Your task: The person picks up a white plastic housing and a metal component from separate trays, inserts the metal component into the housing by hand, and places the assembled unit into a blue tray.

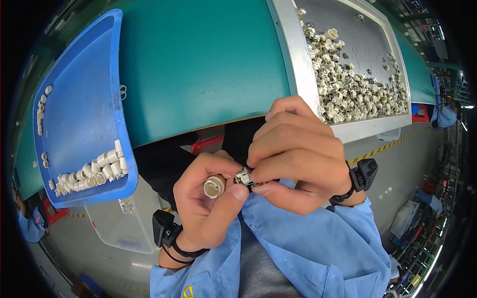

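My left hand [206, 198] is closed round a white cylindrical cap [214, 187], its hollow end facing up. Between that hand's thumb and forefinger sits a small white part with metal bits [243, 177]. My right hand [298, 154] pinches the same small part from the other side, its fingertips meeting the left thumb. A bit of green shows under the small part; I cannot make out what it is. Both hands are held in front of my body, just off the table's near edge.
A blue tray [128, 169] with several white cylindrical caps stands on the left of the green table [198, 59]. At the right lies a metal-framed tray [298, 64] heaped with small white parts. Below the blue tray is a clear plastic bin [119, 231].
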`<state>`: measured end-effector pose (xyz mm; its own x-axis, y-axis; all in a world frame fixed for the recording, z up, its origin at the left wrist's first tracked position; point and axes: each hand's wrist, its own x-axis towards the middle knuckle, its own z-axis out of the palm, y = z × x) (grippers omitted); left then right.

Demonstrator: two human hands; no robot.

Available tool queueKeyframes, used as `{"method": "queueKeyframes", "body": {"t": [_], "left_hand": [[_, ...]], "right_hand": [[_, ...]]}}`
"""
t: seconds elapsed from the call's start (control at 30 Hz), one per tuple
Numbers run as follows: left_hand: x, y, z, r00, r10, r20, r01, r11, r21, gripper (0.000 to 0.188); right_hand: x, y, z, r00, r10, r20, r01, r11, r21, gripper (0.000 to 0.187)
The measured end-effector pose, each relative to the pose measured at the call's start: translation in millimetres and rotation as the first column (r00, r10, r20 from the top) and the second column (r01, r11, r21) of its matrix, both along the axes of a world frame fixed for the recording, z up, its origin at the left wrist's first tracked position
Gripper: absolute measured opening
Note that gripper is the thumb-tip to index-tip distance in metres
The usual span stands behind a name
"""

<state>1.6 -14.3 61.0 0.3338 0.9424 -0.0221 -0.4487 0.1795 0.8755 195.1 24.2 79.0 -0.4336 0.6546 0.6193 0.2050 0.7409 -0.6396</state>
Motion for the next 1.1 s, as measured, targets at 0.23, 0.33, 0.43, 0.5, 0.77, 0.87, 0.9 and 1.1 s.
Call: {"method": "queueKeyframes", "body": {"t": [0.23, 0.33, 0.43, 0.5, 0.77, 0.87, 0.9, 1.1], "left_hand": [[0.4, 3.1, -2.6, 0.998, 0.049, 0.031, -0.048, 0.998, -0.032, 0.017], [1.5, 5.6, -0.7, 0.999, 0.033, 0.031, -0.031, 0.998, -0.047, 0.019], [4.9, 0.7, 0.1, 0.999, 0.039, 0.007, -0.039, 0.998, -0.047, 0.019], [-0.9, 3.0, -1.8, 0.999, 0.025, -0.03, -0.026, 0.999, -0.023, 0.019], [-2.5, 2.6, 2.4, 0.994, 0.046, -0.103, -0.046, 0.999, 0.0, 0.029], [0.7, 1.7, 4.0, 0.991, 0.127, -0.032, -0.127, 0.992, 0.013, 0.037], [-0.9, 2.5, 1.4, 0.991, 0.129, -0.029, -0.128, 0.992, 0.013, 0.037], [-25.6, 3.9, -7.6, 0.998, -0.027, -0.058, 0.021, 0.994, -0.103, 0.041]], "right_hand": [[-12.6, -1.4, -5.7, 0.995, -0.073, -0.07, 0.064, 0.991, -0.117, 0.019], [-17.0, -4.3, -7.5, 0.977, -0.146, -0.158, 0.109, 0.968, -0.225, 0.021], [-10.6, -4.2, -9.2, 0.979, -0.117, -0.166, 0.081, 0.975, -0.208, 0.021], [-13.4, -1.4, -12.2, 0.974, -0.115, -0.197, 0.08, 0.981, -0.177, 0.021], [-11.9, -1.6, -10.4, 0.985, -0.104, -0.139, 0.067, 0.966, -0.251, 0.02], [-12.4, 0.5, -9.9, 0.986, -0.096, -0.139, 0.064, 0.975, -0.215, 0.02], [-13.5, 1.1, -9.9, 0.986, -0.094, -0.136, 0.064, 0.975, -0.214, 0.02], [-20.8, -7.2, -8.7, 0.989, -0.125, -0.078, 0.111, 0.98, -0.163, 0.021]]}}
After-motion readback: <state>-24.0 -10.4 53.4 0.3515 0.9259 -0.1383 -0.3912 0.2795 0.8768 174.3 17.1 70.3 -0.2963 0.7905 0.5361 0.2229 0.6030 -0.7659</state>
